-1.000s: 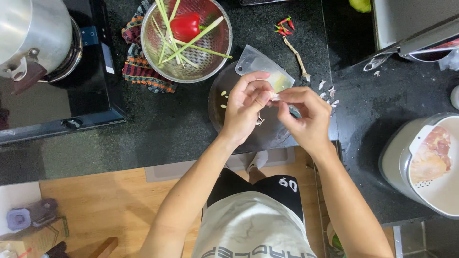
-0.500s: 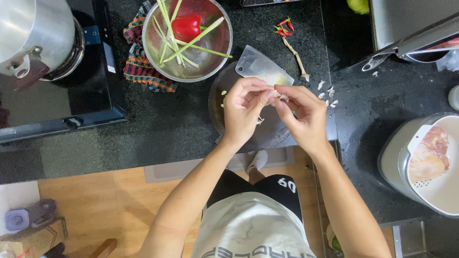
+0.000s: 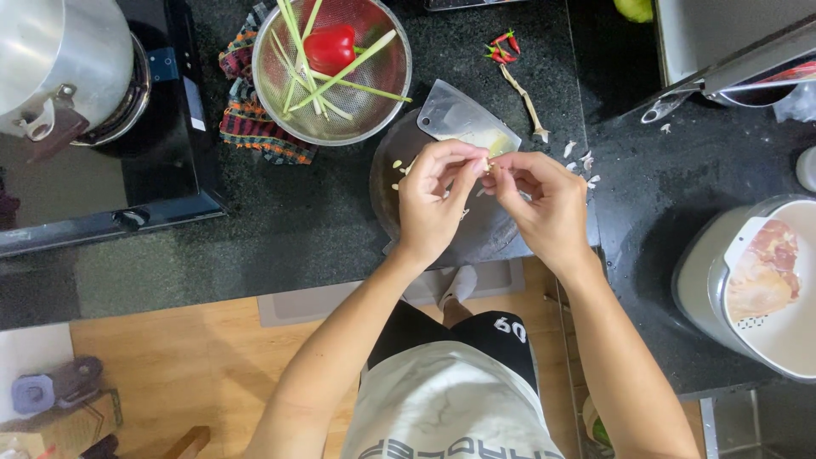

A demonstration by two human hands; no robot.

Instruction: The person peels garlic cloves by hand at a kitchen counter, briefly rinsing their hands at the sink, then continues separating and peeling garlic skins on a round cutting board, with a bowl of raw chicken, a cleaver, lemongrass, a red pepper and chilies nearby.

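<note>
- Left hand and right hand meet at frame centre, fingertips pinching one small pale garlic clove between them.
- Below: round dark cutting board, cleaver at its top edge.
- Upper left: metal colander holding a red pepper.

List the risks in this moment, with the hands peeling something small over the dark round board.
1. The cleaver lies flat on the round board, just beyond the left hand and right hand; a careless reach forward could meet its blade.
2. The small pale piece is pinched only by fingertips, so it might slip and drop.
3. Pale peel scraps are scattered on the dark counter and could spread further.
</note>
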